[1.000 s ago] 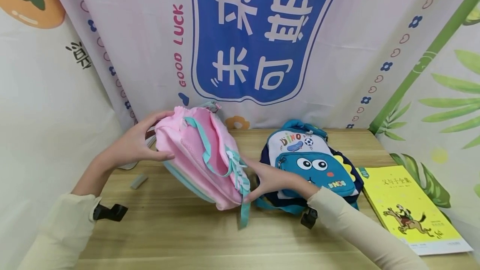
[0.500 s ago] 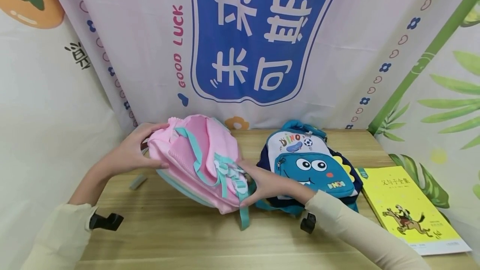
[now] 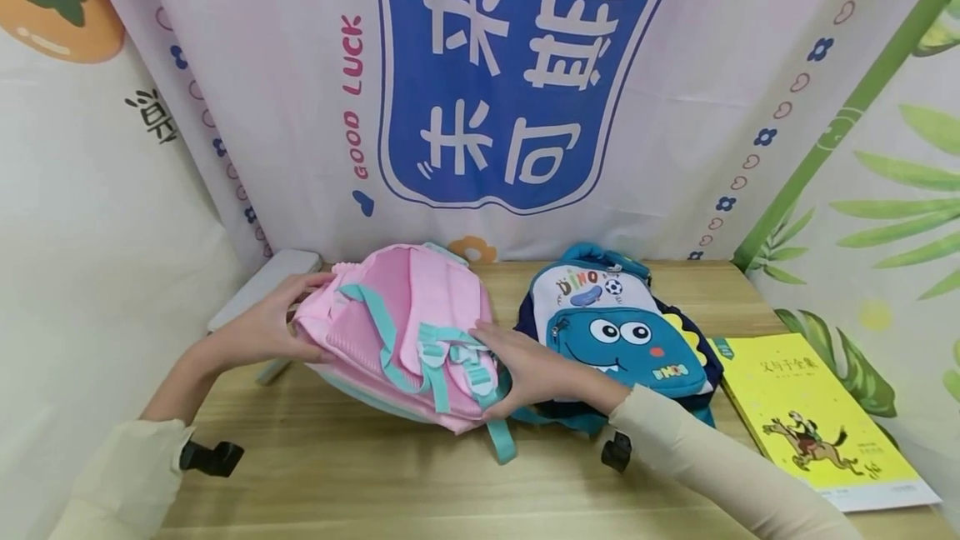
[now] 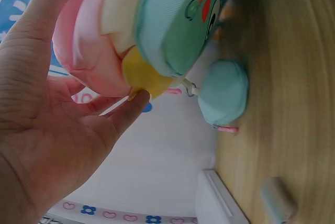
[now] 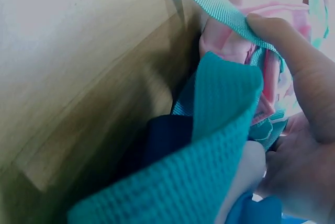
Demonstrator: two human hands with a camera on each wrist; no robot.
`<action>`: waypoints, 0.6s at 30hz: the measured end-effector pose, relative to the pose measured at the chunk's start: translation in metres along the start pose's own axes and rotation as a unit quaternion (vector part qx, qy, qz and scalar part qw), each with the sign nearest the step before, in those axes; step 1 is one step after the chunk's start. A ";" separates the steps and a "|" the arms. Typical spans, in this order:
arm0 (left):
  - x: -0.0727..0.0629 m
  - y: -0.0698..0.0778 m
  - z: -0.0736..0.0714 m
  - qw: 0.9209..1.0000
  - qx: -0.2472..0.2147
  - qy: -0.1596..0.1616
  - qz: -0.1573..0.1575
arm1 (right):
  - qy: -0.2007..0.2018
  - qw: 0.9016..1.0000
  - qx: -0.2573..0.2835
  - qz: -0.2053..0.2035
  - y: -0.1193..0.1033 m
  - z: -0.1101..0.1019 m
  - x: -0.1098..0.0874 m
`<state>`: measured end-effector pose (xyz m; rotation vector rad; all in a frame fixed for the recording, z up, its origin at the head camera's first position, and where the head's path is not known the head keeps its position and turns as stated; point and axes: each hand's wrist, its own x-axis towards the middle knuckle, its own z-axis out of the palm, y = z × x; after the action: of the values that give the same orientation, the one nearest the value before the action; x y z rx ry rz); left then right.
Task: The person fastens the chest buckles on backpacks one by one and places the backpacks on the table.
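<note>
A pink backpack (image 3: pixel 450 290) with teal straps is held between both hands, its strap side turned up toward the head camera. My left hand (image 3: pixel 258 327) grips its left end, thumb apart from the fingers. My right hand (image 3: pixel 536 369) grips the right end near the teal buckles (image 3: pixel 476 373); in the right wrist view the thumb (image 5: pixel 272 28) lies on a teal strap. Facing the table in the left wrist view is the green front pocket (image 4: pixel 178 30) with a cartoon face. A small teal pouch (image 4: pixel 224 92) hangs from a ring beside it.
A blue dinosaur backpack (image 3: pixel 630 332) lies just right of the pink one, close to my right hand. Further right is a yellow book (image 3: pixel 817 415). Behind my left hand are a pale flat object (image 3: pixel 262 286) and a small grey block (image 4: pixel 277 198). Printed cloth (image 3: pixel 675 148) hangs behind the table.
The pink backpack has tipped flatter and come down slightly, showing more of its strap side. Both hands kept their grip. More of the pale flat object shows behind the left hand.
</note>
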<state>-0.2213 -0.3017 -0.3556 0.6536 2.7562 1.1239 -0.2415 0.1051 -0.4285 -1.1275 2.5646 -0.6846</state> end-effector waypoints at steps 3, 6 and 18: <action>-0.002 -0.006 0.003 1.000 -0.005 -0.013 0.001 | 0.002 1.000 -0.020 0.007 -0.001 0.000 0.001; -0.003 -0.014 0.007 0.999 -0.022 -0.023 0.006 | 0.001 0.999 -0.034 0.008 -0.002 0.000 0.002; -0.005 -0.036 0.017 0.996 -0.069 -0.060 0.012 | -0.013 0.997 -0.081 -0.005 -0.002 -0.008 0.008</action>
<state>-0.2252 -0.3154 -0.3930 0.7151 2.5517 1.2230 -0.2486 0.1008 -0.4211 -1.1900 2.6338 -0.4684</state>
